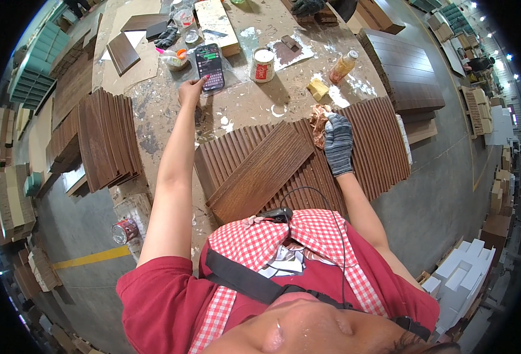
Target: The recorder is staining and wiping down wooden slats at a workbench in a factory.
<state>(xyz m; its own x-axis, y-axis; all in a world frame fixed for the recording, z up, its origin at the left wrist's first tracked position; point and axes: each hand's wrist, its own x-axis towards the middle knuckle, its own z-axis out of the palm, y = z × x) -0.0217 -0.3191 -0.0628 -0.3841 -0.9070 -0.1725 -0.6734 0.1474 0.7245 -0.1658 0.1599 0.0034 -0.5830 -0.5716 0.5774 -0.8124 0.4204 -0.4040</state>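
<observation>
Phone (pixel 209 66) touched by bare left hand (pixel 189 91), gloved right hand (pixel 338 143) clutching brown rag (pixel 319 124), red-labelled can (pixel 263 64) near.

One head-worn fisheye view looks steeply down at the workbench (pixel 254 100).

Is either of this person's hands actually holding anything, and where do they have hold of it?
The gloved right hand clutches a crumpled brown rag by its near end, on the ribbed boards. The bare left hand only touches the phone at its near edge.
</observation>
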